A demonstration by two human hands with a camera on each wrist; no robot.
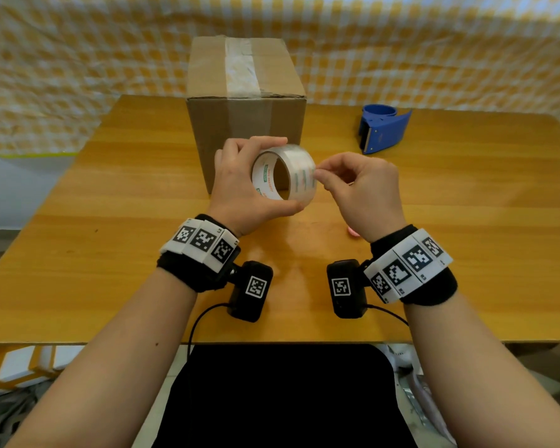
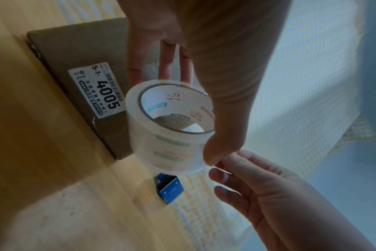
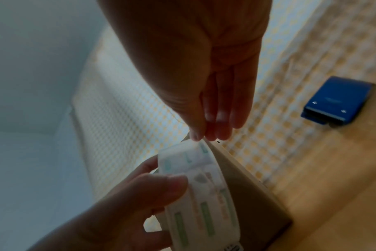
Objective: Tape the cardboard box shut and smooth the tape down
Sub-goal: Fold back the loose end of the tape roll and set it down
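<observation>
A brown cardboard box (image 1: 244, 101) stands upright at the table's far middle, with a strip of clear tape along its top. My left hand (image 1: 240, 185) grips a roll of clear packing tape (image 1: 285, 177) in front of the box, fingers over the top and thumb under it. My right hand (image 1: 353, 185) pinches at the roll's right face with thumb and fingertips (image 3: 201, 134). In the left wrist view the tape roll (image 2: 170, 129) shows its printed core, beside the box's white label (image 2: 97, 90).
A blue tape dispenser (image 1: 382, 127) lies on the wooden table (image 1: 110, 253) to the right of the box. A yellow checked cloth (image 1: 78, 59) hangs behind the table. A small pink thing (image 1: 353, 232) peeks out under my right wrist.
</observation>
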